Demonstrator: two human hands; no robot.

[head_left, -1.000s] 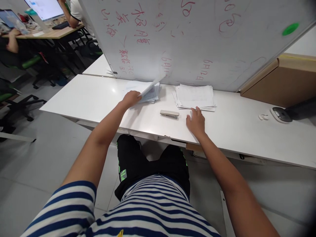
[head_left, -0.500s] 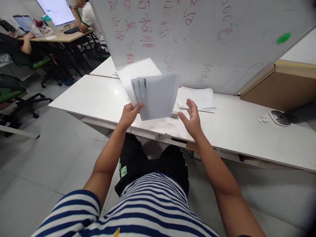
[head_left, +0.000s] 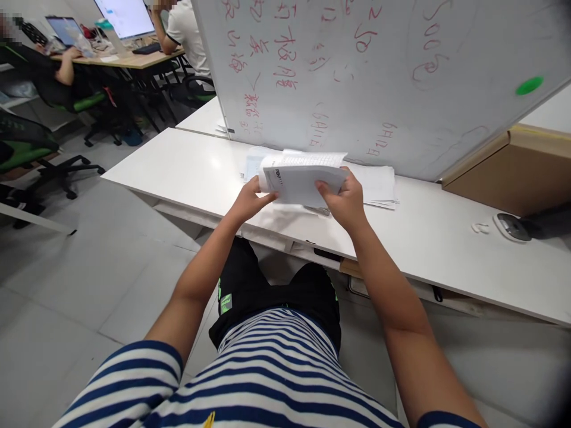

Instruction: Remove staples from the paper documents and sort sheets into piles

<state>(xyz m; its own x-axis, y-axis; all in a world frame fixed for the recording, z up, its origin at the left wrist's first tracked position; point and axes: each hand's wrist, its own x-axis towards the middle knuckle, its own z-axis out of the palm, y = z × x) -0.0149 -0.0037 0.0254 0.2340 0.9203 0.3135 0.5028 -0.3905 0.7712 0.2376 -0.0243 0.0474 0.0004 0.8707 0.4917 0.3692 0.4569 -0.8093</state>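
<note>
A few paper sheets [head_left: 301, 185], the front one greyish with small print at its upper left corner, are held low over the white table. The sheets are bent, and a page with printed lines shows behind the front one. My left hand [head_left: 250, 203] pinches their left edge, thumb in front. At the opposite edge my right hand [head_left: 345, 202] is closed on them too, its thumb on the front face. Beyond my right hand lies a stack of white papers [head_left: 379, 183]. Under the sheets, a small greyish object [head_left: 319, 210] is too covered to identify.
A whiteboard [head_left: 348, 71] with red writing rises behind the white table [head_left: 178, 172]. To the right are a cardboard box [head_left: 499, 166], a dark-topped device [head_left: 513, 227] and a small white piece [head_left: 480, 228]. Two people sit at a desk [head_left: 134, 58] at upper left.
The sheets have come down and tilted flatter, moving slightly right. My right hand, earlier open and apart from them, has closed on their right edge. My left hand keeps its hold.
</note>
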